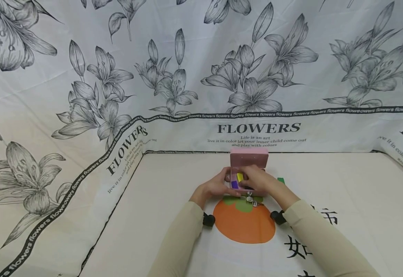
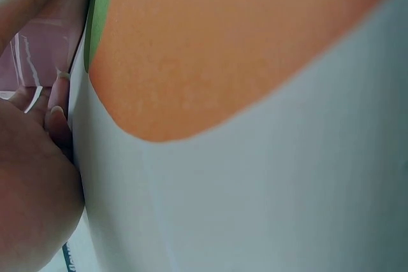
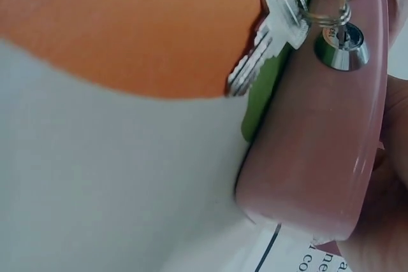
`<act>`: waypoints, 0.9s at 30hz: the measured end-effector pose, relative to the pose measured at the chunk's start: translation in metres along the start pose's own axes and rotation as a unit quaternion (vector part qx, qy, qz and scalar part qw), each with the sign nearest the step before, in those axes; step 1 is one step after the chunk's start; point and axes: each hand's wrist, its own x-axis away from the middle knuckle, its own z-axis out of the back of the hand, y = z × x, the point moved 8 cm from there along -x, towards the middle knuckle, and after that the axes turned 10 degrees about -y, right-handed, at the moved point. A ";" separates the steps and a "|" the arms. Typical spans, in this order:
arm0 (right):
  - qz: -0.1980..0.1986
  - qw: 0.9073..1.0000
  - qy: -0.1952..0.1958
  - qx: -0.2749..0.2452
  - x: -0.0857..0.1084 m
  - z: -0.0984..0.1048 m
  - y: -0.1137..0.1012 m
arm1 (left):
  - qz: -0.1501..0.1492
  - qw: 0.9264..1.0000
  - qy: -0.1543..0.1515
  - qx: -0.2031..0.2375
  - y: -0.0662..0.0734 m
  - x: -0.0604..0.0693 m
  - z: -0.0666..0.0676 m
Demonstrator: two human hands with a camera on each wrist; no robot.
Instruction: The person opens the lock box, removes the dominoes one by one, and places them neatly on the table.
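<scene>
A pink lockable box (image 1: 249,161) stands on the table with its lid raised. My left hand (image 1: 217,184) grips the box's left side, its thumb along the front near the lock. Over the right part of the box, my right hand (image 1: 257,179) reaches in with bent fingers; their tips are hidden. Inside, a yellow block (image 1: 240,177) lies right beside these fingers, and a purple block (image 1: 234,184) is to its left. On the front wall, the right wrist view shows a metal lock (image 3: 342,48) with a key in it and a second key (image 3: 277,20) hanging from the ring.
A green piece (image 1: 280,180) lies right of the box, partly behind my right forearm. The tablecloth carries a printed orange persimmon (image 1: 244,227) and black characters (image 1: 296,247). Behind the box rises a white flower-printed curtain (image 1: 180,132).
</scene>
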 end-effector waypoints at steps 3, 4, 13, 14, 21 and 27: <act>0.009 1.000 0.015 0.003 0.003 0.004 -0.001 | 0.000 1.000 0.000 -0.002 0.001 0.001 0.000; 0.016 1.000 0.021 0.003 0.004 0.006 -0.001 | -0.001 1.000 0.000 -0.002 0.001 0.001 0.000; 0.045 0.997 0.059 -0.021 0.021 0.021 -0.003 | 0.004 1.000 -0.002 0.004 0.001 0.002 -0.001; 0.045 0.997 0.061 -0.027 0.023 0.022 -0.002 | 0.005 1.000 -0.002 0.001 0.000 0.002 -0.001; 0.028 0.995 0.081 -0.048 0.033 0.029 0.004 | 0.011 1.000 0.012 -0.020 -0.002 0.000 0.002; 0.001 0.993 0.096 -0.065 0.046 0.034 0.007 | 0.013 1.000 0.009 -0.010 -0.004 -0.001 0.001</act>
